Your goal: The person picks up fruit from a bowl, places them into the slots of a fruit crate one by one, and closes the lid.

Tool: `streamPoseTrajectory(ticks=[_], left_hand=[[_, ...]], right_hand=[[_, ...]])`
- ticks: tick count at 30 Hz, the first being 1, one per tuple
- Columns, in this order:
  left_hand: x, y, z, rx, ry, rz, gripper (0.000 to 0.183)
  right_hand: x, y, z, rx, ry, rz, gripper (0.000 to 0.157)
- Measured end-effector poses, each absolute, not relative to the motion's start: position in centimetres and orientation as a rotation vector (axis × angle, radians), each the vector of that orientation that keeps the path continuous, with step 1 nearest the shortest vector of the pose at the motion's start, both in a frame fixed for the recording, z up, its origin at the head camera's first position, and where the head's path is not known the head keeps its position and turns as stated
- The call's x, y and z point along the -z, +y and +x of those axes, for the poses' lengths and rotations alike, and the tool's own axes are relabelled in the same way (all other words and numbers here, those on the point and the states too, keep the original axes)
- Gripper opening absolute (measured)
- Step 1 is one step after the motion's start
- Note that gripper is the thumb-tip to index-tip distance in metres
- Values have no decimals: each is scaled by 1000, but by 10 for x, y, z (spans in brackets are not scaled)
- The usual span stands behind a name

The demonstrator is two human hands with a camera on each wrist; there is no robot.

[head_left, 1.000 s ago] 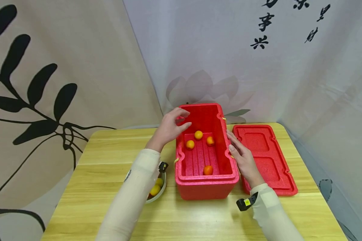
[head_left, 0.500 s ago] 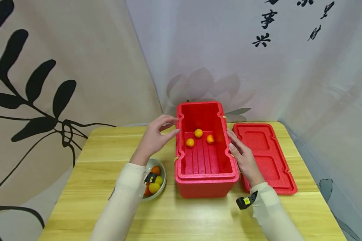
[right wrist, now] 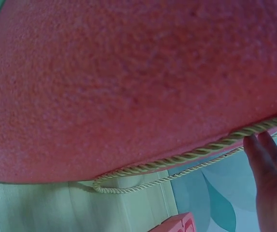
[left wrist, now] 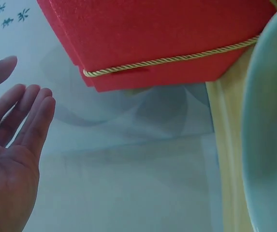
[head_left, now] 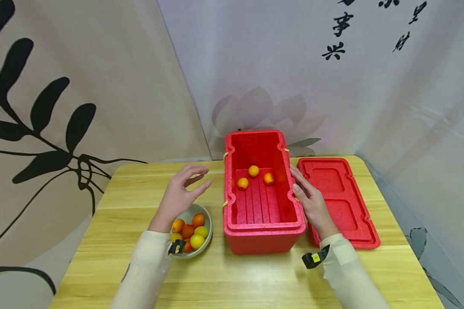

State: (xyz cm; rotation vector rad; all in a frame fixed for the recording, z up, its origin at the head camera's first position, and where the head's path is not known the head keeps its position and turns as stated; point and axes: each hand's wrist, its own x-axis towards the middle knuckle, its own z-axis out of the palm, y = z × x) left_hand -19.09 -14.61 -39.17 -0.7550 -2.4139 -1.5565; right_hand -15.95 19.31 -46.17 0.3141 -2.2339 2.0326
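- Left hand (head_left: 178, 195): raised near the bowl (head_left: 207, 222), apart from the red box (head_left: 264, 244). Its grip is slack, thumb and fingers parted, holding nothing.
- Right hand (head_left: 313, 204): against the box's right side, thumb at the rim, fingers extended. Its grip is uncurled; from here I cannot tell how firmly it presses.
- Red box: lidless on the surface (head_left: 247, 279). Three orange-yellow fruits (head_left: 254, 171) lie on its floor; the near wall conceals the nearest strip of floor.
- Bowl: left of the box, holding orange and yellow fruit (head_left: 196, 241). The left wrist and its black camera (head_left: 177, 246) mask part of it, so an exact count is uncertain. The left wrist view cuts off most of the bowl.
- Red lid (head_left: 338, 201): flat, right of the box; its left edge is partly hidden.
- Twisted rope (right wrist: 191, 155): runs along the box beside the right fingertips; contact is hard to confirm.
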Motion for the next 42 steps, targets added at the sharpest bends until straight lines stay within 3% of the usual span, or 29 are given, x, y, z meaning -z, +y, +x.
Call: streamPoseTrajectory(ticks=[20, 42], left_hand=[[487, -192, -169, 1509, -2550, -596, 34], [530, -197, -159, 1348, -2722, -533, 39]], right_hand=[[462, 193, -160, -2041, -2226, 315, 49], [462, 194, -160, -2043, -2216, 333, 50]])
